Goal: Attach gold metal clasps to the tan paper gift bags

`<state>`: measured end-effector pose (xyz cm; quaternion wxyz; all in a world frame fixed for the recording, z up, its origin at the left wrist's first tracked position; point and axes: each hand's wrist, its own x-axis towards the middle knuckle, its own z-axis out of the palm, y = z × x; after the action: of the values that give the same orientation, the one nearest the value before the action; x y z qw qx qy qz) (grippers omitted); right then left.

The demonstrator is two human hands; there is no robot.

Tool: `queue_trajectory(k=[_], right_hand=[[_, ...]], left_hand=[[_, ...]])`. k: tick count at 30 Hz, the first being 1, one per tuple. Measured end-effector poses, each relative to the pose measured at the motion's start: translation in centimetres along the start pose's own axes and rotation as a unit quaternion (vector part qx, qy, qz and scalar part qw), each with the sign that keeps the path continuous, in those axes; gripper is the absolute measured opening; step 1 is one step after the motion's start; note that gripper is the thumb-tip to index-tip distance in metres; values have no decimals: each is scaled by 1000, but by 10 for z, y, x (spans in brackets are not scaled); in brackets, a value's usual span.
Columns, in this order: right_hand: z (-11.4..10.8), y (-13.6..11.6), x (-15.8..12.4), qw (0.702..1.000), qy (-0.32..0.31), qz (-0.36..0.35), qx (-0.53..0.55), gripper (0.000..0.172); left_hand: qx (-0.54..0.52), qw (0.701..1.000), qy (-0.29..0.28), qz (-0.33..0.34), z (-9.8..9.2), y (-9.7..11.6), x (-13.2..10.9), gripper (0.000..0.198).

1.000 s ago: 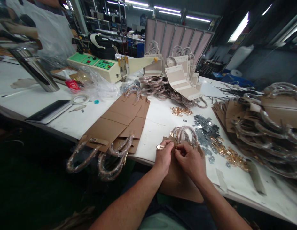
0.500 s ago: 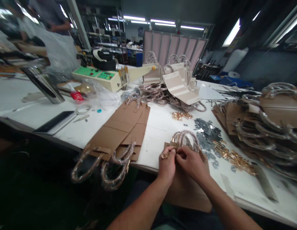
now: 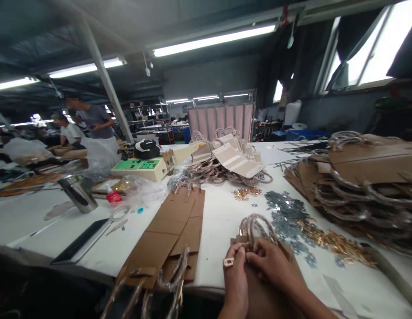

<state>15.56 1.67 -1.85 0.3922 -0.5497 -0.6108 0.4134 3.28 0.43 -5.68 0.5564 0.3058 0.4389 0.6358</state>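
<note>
My left hand is closed on the top edge of a brown bag panel at the table's front edge. A small gold-coloured rectangular piece shows at one of its fingers; whether it is worn or held I cannot tell. Beside it my right hand pinches at the same edge, its fingertips almost meeting the left thumb; what lies between them is too small to make out. Plastic-wrapped handles rise from the panel behind both hands. Grey metal plates and gold-coloured metal fittings lie to the right.
More brown panels with wrapped handles lie at left, overhanging the edge. A tall pile of panels stands at right, pale panels behind. At left are a machine, a metal cup and a tape roll. People stand far left.
My head has tilted up, so the table and hands sit lower in view and more of the room shows. Both hands stay at the panel's top edge, fingers still pinched.
</note>
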Motion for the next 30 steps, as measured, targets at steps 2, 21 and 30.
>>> queue_trajectory(k=[2,21,30], right_hand=[[-2,-9,-6,999,25,-16,19,21],[-236,137,-26,889,287,122,-334,29],[-225,144,-17,881,265,111,-377,19]], left_hand=[[-18,1000,9,-10,2,1,2,33],[153,987,57,15,20,0,13,64],[470,798,3,377,30,30,8,66]])
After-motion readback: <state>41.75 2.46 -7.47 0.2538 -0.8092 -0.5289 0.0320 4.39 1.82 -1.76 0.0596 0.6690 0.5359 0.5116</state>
